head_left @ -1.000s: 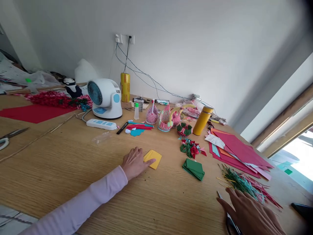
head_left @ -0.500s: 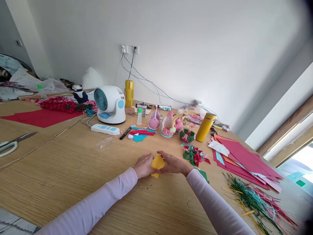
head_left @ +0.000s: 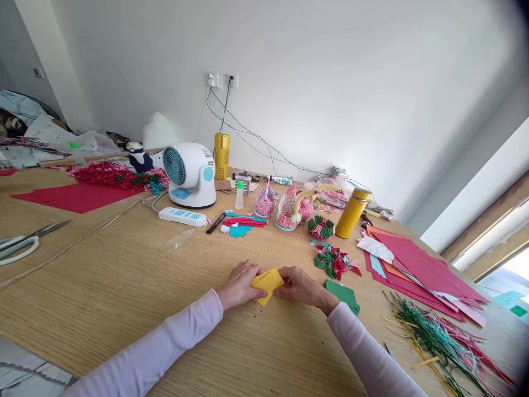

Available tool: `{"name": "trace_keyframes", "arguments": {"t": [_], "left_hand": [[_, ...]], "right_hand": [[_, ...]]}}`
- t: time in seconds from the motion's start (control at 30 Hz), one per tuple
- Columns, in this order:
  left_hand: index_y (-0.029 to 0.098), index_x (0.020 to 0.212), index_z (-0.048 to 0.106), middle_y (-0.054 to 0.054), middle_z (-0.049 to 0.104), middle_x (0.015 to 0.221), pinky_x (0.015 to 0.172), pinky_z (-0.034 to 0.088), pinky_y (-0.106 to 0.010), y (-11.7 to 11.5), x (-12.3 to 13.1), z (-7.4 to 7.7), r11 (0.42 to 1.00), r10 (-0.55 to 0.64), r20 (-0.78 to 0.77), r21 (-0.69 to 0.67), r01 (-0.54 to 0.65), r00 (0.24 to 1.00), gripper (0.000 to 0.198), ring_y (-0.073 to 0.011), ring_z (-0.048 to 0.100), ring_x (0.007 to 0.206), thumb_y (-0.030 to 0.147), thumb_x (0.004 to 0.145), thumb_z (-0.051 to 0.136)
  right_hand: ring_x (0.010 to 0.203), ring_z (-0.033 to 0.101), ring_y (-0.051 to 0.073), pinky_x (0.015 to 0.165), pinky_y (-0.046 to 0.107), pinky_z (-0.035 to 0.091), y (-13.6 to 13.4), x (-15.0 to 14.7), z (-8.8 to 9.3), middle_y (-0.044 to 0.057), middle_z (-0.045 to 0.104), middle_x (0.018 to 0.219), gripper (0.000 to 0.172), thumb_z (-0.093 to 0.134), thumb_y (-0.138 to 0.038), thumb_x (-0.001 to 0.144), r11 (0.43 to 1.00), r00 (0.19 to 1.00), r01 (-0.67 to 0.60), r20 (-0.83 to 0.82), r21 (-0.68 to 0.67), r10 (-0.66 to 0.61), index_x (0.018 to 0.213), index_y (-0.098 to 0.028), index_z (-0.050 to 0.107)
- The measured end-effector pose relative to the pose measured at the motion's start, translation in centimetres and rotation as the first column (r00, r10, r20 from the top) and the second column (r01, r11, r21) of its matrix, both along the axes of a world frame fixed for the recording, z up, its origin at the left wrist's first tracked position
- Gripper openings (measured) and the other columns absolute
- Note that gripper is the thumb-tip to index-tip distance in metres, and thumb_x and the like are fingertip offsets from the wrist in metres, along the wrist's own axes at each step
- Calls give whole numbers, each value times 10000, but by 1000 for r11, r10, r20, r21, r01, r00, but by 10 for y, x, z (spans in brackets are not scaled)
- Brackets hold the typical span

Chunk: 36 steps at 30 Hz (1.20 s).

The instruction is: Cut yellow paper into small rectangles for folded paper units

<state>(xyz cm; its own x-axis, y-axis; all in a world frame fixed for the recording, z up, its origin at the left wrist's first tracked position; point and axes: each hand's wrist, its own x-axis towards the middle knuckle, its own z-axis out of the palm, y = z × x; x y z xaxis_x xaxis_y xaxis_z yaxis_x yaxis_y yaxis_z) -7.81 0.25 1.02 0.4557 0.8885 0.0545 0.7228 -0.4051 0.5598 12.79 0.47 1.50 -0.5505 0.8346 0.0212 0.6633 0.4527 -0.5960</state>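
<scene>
Yellow paper point(head_left: 268, 283), in what looks like a small stack, is held between both hands over the wooden table. My left hand point(head_left: 242, 284) grips its left edge, thumb in front and fingers behind. At the right corner, my right hand point(head_left: 298, 285) pinches it with closed fingers. Green paper squares point(head_left: 343, 296) lie beside my right wrist. Beyond them sits a pile of folded red and green paper pieces point(head_left: 335, 261).
Scissors point(head_left: 28, 241) lie far left. A white fan point(head_left: 190, 175) and power strip point(head_left: 182, 216) stand behind. Paper swans point(head_left: 289, 209), a yellow bottle point(head_left: 353, 213), red sheets point(head_left: 425, 264) and thin paper strips point(head_left: 438, 336) are further right.
The yellow paper has turned and shows a broader face. My right hand has shifted right and down to its corner. More of the green squares shows, and the view has shifted slightly.
</scene>
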Motion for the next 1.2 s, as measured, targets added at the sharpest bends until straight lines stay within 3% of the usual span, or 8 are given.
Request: {"name": "trace_keyframes", "arguments": {"t": [0.23,0.37,0.5,0.67,0.8,0.87,0.97,1.2], "left_hand": [[188,946,563,-73,559,992,889,390,-360,-11,3,6,998,-60,4,-7,60,998,240,-259,498,1022,274,731,630],[180,937,545,-74,566,984,887,396,-362,-10,4,6,997,-81,49,-15,82,996,250,-258,504,1015,225,707,633],[185,1000,493,-62,560,1079,864,429,-293,-8,5,1,995,-96,155,-26,101,983,334,-195,534,1018,162,691,619],[175,1025,502,-39,624,993,759,465,-265,-14,11,-1,986,-12,416,-146,79,909,322,-166,600,878,137,716,581],[176,905,524,-19,627,904,724,462,-245,-26,16,3,995,36,470,-100,13,882,159,-151,592,831,155,752,564],[180,886,518,-13,621,883,748,468,-247,-30,18,2,995,22,475,-94,25,880,142,-148,592,834,159,759,576],[194,994,473,-20,613,942,796,488,-268,-34,22,-8,989,35,531,-142,48,847,270,-146,608,864,129,758,587],[206,1168,353,-86,518,1168,897,478,-308,-34,34,-24,993,45,637,-114,35,770,484,-152,578,1015,45,751,539]], "right_hand": [[882,582,203,746,309,459,8,-7,10,78,626,1068,540,735,-229,655,998,1000,18,-4,67,-18,1164,-191,560],[744,620,230,651,309,465,21,-15,13,41,687,814,395,785,-253,573,998,995,-68,71,-10,69,953,-183,701],[602,588,184,537,257,421,13,-15,15,-1,663,676,266,743,-213,605,996,995,-84,59,-35,86,868,-183,724],[635,574,168,557,255,410,-12,-6,16,14,662,743,224,677,-191,680,998,996,47,-83,32,-44,901,-152,666],[745,630,164,632,257,462,-29,5,11,22,685,866,375,604,-201,760,992,961,125,-251,22,-115,1124,-182,514],[783,648,172,671,278,472,-37,10,7,41,696,882,331,556,-181,784,987,941,163,-305,16,-150,1112,-179,513],[832,644,204,687,311,463,-45,11,2,61,706,893,276,551,-133,751,976,921,215,-339,23,-194,1021,-182,575],[936,635,211,689,308,522,-54,0,-9,105,618,1172,515,592,-138,699,972,879,236,-426,-6,-216,1193,-215,471]]}}
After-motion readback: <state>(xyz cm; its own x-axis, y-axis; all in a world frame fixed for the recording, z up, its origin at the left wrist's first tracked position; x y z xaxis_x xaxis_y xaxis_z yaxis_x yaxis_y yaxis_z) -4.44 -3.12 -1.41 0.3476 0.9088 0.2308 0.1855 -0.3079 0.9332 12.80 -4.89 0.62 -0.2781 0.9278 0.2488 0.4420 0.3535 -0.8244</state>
